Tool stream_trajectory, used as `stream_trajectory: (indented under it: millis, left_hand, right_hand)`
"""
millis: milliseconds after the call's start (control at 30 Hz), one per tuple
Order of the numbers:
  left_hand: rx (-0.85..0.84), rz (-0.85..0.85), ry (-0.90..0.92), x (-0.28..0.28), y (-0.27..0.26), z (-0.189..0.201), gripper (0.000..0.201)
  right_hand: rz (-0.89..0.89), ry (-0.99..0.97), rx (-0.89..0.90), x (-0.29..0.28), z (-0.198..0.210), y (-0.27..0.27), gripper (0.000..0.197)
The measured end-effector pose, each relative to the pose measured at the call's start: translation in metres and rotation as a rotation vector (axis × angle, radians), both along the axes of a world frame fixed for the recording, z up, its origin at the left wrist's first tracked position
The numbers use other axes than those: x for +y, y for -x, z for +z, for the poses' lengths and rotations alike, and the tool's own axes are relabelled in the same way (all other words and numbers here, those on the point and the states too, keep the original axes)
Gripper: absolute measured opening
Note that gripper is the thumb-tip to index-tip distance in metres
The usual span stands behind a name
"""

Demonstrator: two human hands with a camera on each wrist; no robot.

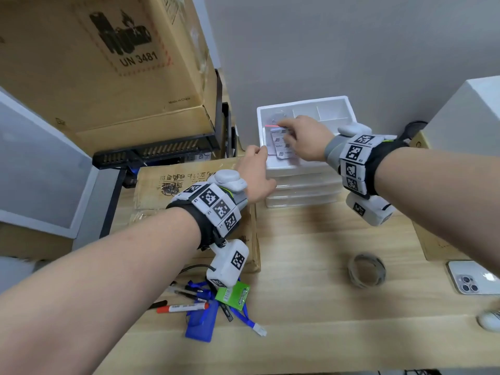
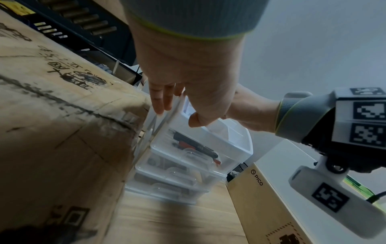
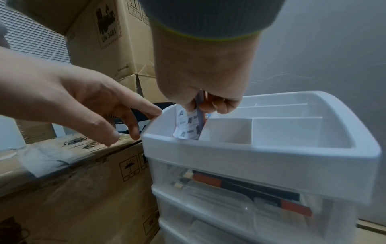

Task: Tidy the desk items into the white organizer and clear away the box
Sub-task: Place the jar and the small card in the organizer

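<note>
The white organizer [image 1: 307,165] stands against the wall, with clear drawers under an open top tray [image 3: 261,148]. My right hand [image 1: 288,132] pinches a pack of printed label stickers [image 1: 282,147] and holds it upright in the tray's front left compartment [image 3: 188,127]. My left hand [image 1: 261,152] rests with straight fingers [image 2: 162,102] on the organizer's left rim, thumb over the front edge. In the right wrist view its index fingertip [image 3: 155,113] touches the rim corner. A flat cardboard box [image 1: 189,190] lies just left of the organizer, touching it.
Near the desk's front left lies a pile with pens, a red marker [image 1: 184,308], a blue lanyard [image 1: 200,324] and a green packet [image 1: 234,295]. A tape roll [image 1: 366,270], a phone [image 1: 473,280] and a mouse [image 1: 489,320] lie right. A large carton [image 1: 108,63] sits on a black stand.
</note>
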State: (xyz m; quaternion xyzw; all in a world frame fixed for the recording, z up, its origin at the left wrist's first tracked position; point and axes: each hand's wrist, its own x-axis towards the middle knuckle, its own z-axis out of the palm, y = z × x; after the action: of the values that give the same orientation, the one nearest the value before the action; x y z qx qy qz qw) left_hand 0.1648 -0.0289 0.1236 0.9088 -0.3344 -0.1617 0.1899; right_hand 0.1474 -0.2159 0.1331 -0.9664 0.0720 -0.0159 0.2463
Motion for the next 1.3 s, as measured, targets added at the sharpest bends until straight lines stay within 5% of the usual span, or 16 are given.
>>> stream_trajectory:
  millis: [200,400,633,867,1033,1133,1300]
  left_hand:
    - [-0.017,0.01,-0.022,-0.004,-0.001,-0.001,0.043]
    - [-0.01,0.001,-0.01,-0.002,-0.003,-0.003,0.052]
    - [-0.028,0.0,-0.026,-0.001,-0.002,-0.003,0.048]
    - [-0.005,0.02,-0.01,0.002,0.006,-0.001,0.043]
    - [-0.067,0.071,0.041,0.006,0.027,0.0,0.037]
    - [-0.067,0.011,0.137,0.012,0.042,0.0,0.049]
    - [-0.048,-0.362,0.171,0.037,0.083,-0.009,0.032]
  right_hand:
    - [-0.068,-0.001,-0.101,0.008,-0.003,0.002,0.03]
    - [-0.079,-0.103,0.02,0.001,0.0,0.006,0.02]
    - [-0.149,0.088,-0.051,0.011,-0.014,0.007,0.03]
    - [-0.164,0.337,-0.085,0.021,-0.019,0.014,0.02]
    - [-0.211,0.228,-0.065,0.027,-0.019,0.028,0.022]
    - [-0.203,0.138,-0.157,0.031,-0.024,0.051,0.03]
    - [-0.104,0.023,-0.141,0.052,-0.036,0.094,0.026]
